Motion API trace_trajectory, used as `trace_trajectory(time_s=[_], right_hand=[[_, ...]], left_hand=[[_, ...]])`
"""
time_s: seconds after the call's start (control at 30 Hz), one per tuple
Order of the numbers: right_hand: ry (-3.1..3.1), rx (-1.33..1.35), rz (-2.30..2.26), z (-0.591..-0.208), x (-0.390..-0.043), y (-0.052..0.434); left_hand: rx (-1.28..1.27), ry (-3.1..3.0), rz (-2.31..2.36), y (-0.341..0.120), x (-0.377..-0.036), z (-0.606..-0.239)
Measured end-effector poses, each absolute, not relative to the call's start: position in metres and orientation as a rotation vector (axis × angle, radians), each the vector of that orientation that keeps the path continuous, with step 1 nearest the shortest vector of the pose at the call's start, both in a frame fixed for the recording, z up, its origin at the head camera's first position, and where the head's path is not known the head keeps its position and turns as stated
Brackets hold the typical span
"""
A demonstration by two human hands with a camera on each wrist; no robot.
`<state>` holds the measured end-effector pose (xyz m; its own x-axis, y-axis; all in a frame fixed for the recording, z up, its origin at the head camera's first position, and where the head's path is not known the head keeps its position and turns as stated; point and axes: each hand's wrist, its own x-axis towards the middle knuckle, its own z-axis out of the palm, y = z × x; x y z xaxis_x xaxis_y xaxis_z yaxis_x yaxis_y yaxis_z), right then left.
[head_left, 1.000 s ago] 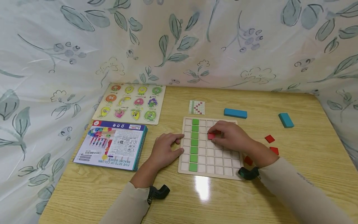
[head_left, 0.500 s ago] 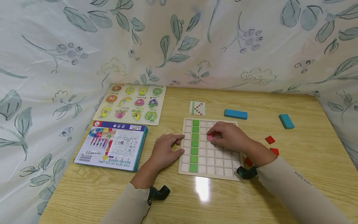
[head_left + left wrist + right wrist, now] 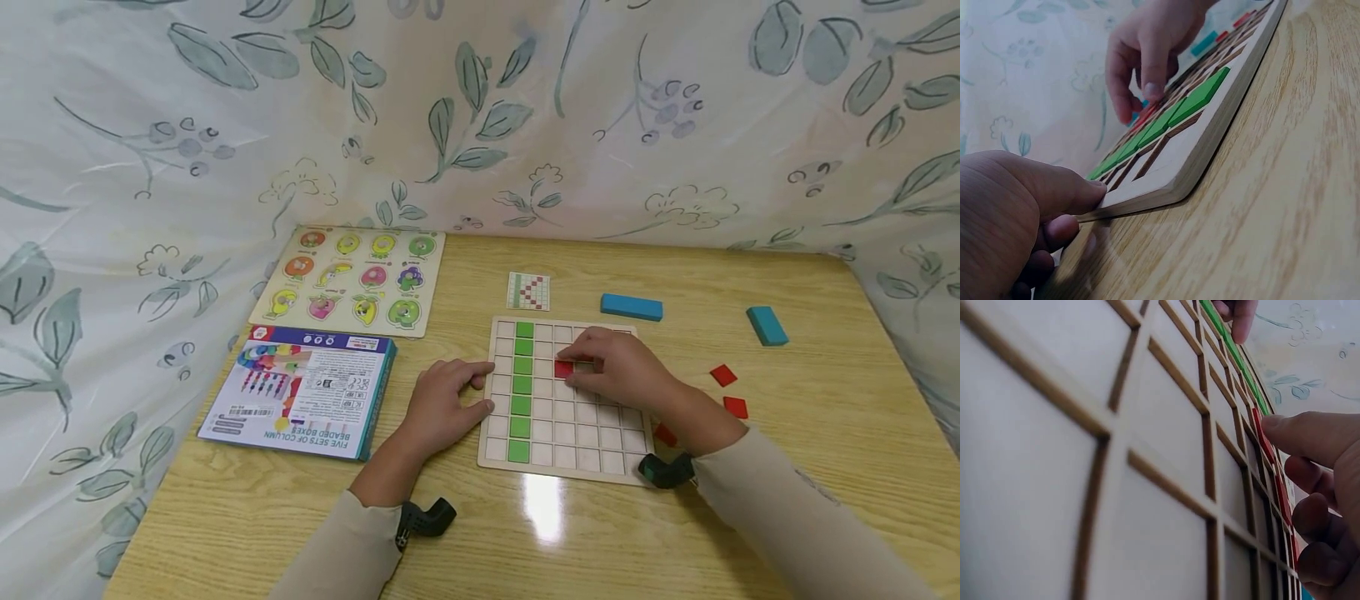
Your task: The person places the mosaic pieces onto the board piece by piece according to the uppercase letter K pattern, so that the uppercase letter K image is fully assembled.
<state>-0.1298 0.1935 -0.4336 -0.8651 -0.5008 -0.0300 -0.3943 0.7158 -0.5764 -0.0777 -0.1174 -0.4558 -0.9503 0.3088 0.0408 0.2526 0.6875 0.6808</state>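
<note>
A square wooden grid board (image 3: 566,471) lies on the table with a column of green tiles (image 3: 521,404) near its left side. My right hand (image 3: 626,367) is over the upper part of the board, its thumb and index finger pinching a red tile (image 3: 563,369) at one of the cells. In the right wrist view the thumb tip meets the red tile (image 3: 1263,437), and another red tile (image 3: 1283,499) shows farther along. My left hand (image 3: 447,400) rests at the board's left edge, thumb and index fingertips against it. In the left wrist view its thumb (image 3: 1079,192) touches the board's corner.
Several loose red tiles (image 3: 723,375) lie right of the board. Two blue blocks (image 3: 632,307) and a small pattern card (image 3: 528,291) are behind it. A bead-set box (image 3: 296,392) and a fruit puzzle board (image 3: 345,279) lie at left. A leaf-patterned curtain (image 3: 480,125) backs the table.
The red tile under my right fingers has shifted slightly and now looks square with its cell. My right hand has barely moved; my left hand stays at the board's edge.
</note>
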Motion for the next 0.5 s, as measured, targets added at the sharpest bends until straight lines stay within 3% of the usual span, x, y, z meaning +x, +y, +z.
trace_trajectory(time_s=[0.5], right_hand=[[2.747, -0.505, -0.978, -0.433, -0.117, 0.231]], left_hand=[[0.48, 2.816, 1.149, -0.117, -0.076, -0.454]])
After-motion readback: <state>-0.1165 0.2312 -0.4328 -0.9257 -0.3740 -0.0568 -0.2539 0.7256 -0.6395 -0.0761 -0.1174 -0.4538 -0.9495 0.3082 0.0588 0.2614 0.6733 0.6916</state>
